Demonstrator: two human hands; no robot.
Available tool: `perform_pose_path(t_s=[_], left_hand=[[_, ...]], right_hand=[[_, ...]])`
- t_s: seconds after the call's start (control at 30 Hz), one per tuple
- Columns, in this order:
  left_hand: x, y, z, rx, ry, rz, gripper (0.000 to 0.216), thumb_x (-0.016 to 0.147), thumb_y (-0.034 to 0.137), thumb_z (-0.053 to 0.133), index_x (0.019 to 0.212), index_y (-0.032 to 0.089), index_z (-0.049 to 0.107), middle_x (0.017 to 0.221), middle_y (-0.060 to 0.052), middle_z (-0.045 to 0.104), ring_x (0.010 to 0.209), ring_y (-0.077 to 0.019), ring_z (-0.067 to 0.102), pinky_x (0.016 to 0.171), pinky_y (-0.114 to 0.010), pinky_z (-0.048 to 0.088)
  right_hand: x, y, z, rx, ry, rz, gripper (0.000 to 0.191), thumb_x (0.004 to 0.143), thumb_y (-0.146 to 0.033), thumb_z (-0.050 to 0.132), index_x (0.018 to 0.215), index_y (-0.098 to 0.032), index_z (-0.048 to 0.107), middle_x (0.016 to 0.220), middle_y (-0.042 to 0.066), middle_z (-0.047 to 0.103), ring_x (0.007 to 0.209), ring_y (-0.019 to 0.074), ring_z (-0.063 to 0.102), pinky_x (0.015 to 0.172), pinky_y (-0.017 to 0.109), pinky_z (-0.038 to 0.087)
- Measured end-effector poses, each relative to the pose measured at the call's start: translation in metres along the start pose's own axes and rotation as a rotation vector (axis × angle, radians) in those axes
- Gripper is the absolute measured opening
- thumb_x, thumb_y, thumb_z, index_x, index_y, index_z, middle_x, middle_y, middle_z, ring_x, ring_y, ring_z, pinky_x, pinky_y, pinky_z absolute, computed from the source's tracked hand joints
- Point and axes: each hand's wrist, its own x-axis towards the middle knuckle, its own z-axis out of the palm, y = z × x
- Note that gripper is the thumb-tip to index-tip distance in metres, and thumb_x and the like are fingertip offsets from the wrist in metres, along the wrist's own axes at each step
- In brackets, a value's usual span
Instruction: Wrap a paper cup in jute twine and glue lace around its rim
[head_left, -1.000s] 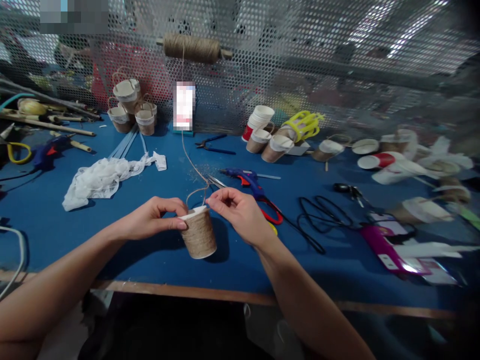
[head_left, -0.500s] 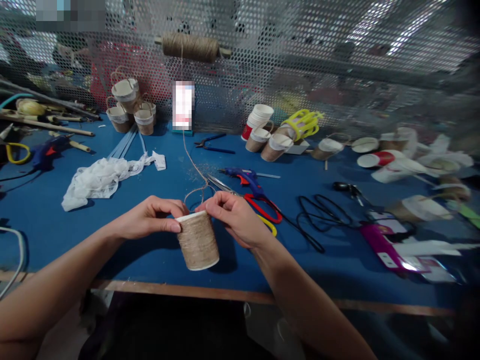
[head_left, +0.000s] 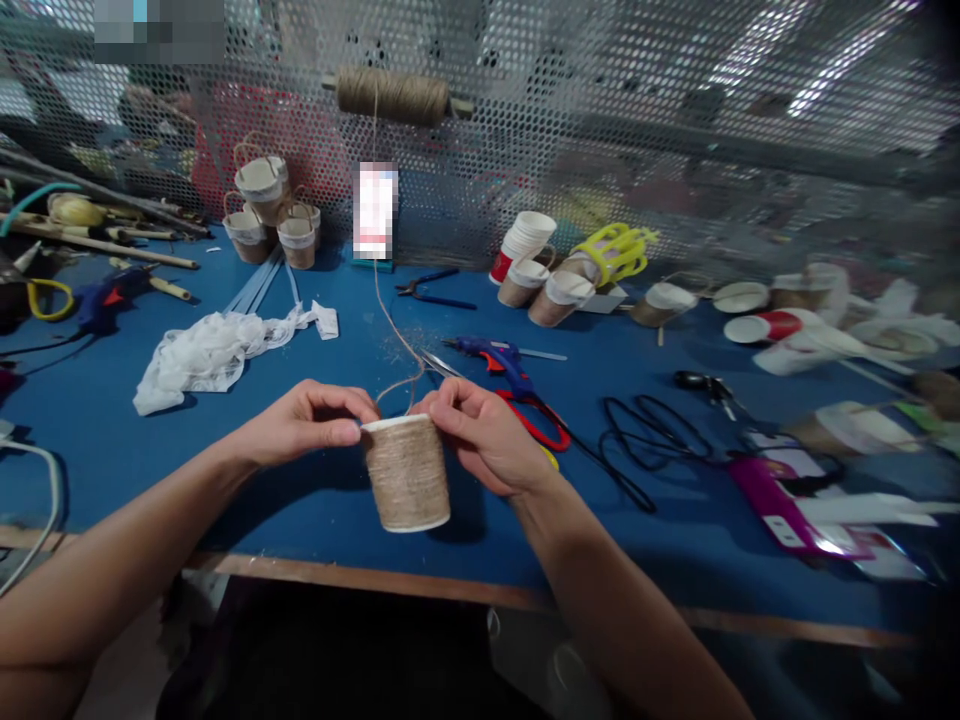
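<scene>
I hold a paper cup wrapped in jute twine [head_left: 409,478] above the blue table [head_left: 315,510], near its front edge. My left hand [head_left: 304,422] pinches the cup's white rim on the left. My right hand [head_left: 484,432] grips the rim on the right, fingers curled. A strand of twine [head_left: 390,320] runs from the cup's top up to a spool [head_left: 391,94] on a rod at the mesh wall.
A blue glue gun [head_left: 499,358] and red-handled scissors [head_left: 536,420] lie just behind my right hand. White lace [head_left: 210,350] lies to the left. Wrapped cups [head_left: 274,210] stand at the back left, paper cups [head_left: 536,265] at the back centre, black cable [head_left: 637,440] to the right.
The cup has tipped slightly and shifted a little right. My right hand has closed down from pinching the twine above the cup to gripping its rim.
</scene>
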Motion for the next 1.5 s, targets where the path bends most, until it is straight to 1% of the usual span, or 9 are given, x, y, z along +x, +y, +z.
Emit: perform_pose_path(t_s=[0.13,0.2,0.27,0.33,0.43,0.57,0.73,1.07,1.5], left_hand=[[0.004,-0.008,-0.002,-0.127,0.245,0.038,0.034,0.072,0.048,0.066,0.087,0.018,0.068,0.084,-0.003,0.066,0.083,-0.0149,0.059,0.083,-0.030,0.043],[0.006,-0.011,-0.002,-0.156,0.388,0.031,0.028,0.073,0.043,0.067,0.081,0.017,0.067,0.077,-0.001,0.066,0.077,-0.0128,0.059,0.081,-0.028,0.044],[0.007,-0.011,0.000,-0.095,0.463,0.023,0.024,0.074,0.039,0.066,0.074,0.015,0.066,0.072,-0.001,0.065,0.073,-0.0120,0.058,0.077,-0.027,0.044],[0.007,-0.008,0.003,0.034,0.436,0.020,0.021,0.076,0.036,0.063,0.074,0.015,0.065,0.074,-0.002,0.065,0.074,-0.0127,0.058,0.075,-0.026,0.044],[0.006,-0.001,0.013,0.277,0.254,-0.024,0.019,0.073,0.032,0.065,0.082,0.015,0.064,0.082,-0.003,0.066,0.079,-0.0151,0.057,0.076,-0.028,0.043],[0.007,0.001,0.026,0.535,0.157,-0.086,0.023,0.068,0.033,0.067,0.080,0.015,0.060,0.080,-0.003,0.062,0.077,-0.0164,0.056,0.071,-0.029,0.042],[0.008,-0.003,0.029,0.460,0.129,-0.100,0.016,0.075,0.030,0.059,0.072,0.014,0.057,0.071,-0.001,0.058,0.069,-0.0133,0.053,0.066,-0.026,0.040],[0.007,-0.005,0.026,0.343,0.144,-0.137,0.015,0.073,0.029,0.061,0.070,0.015,0.056,0.070,0.000,0.058,0.069,-0.0130,0.051,0.068,-0.027,0.040],[0.011,0.000,0.029,0.393,0.147,-0.163,0.020,0.076,0.034,0.055,0.073,0.014,0.056,0.069,0.001,0.054,0.065,-0.0110,0.047,0.062,-0.024,0.038]], right_hand=[[0.002,-0.003,-0.005,0.011,0.038,0.008,0.030,0.061,-0.030,0.076,0.061,-0.019,0.049,0.065,-0.005,0.057,0.064,0.0089,0.053,0.063,0.023,0.039],[0.003,-0.003,-0.007,-0.052,0.054,-0.016,0.029,0.062,-0.030,0.075,0.061,-0.019,0.049,0.066,-0.004,0.058,0.065,0.0095,0.054,0.064,0.024,0.040],[0.004,-0.001,-0.007,-0.193,0.065,-0.080,0.026,0.065,-0.030,0.073,0.062,-0.019,0.049,0.069,-0.003,0.059,0.068,0.0108,0.055,0.066,0.025,0.041],[0.003,0.002,-0.005,-0.374,0.067,-0.153,0.023,0.069,-0.029,0.070,0.064,-0.019,0.050,0.071,-0.001,0.060,0.069,0.0117,0.055,0.068,0.027,0.042],[0.002,0.006,0.000,-0.594,0.060,-0.233,0.019,0.074,-0.029,0.064,0.066,-0.019,0.051,0.070,0.000,0.059,0.068,0.0127,0.054,0.068,0.030,0.043],[-0.002,0.007,0.007,-0.742,0.074,-0.295,0.014,0.077,-0.027,0.060,0.069,-0.019,0.053,0.070,0.000,0.058,0.069,0.0139,0.056,0.069,0.031,0.044],[-0.001,0.008,0.006,-0.746,0.065,-0.313,0.014,0.078,-0.027,0.060,0.069,-0.019,0.052,0.071,0.000,0.059,0.070,0.0134,0.056,0.069,0.030,0.046],[0.000,0.009,0.002,-0.674,0.045,-0.253,0.015,0.078,-0.031,0.059,0.072,-0.018,0.055,0.076,0.002,0.062,0.074,0.0141,0.059,0.072,0.032,0.047],[-0.001,0.011,0.006,-0.719,0.057,-0.309,0.014,0.078,-0.027,0.059,0.069,-0.019,0.051,0.070,0.001,0.059,0.069,0.0137,0.056,0.068,0.030,0.046]])
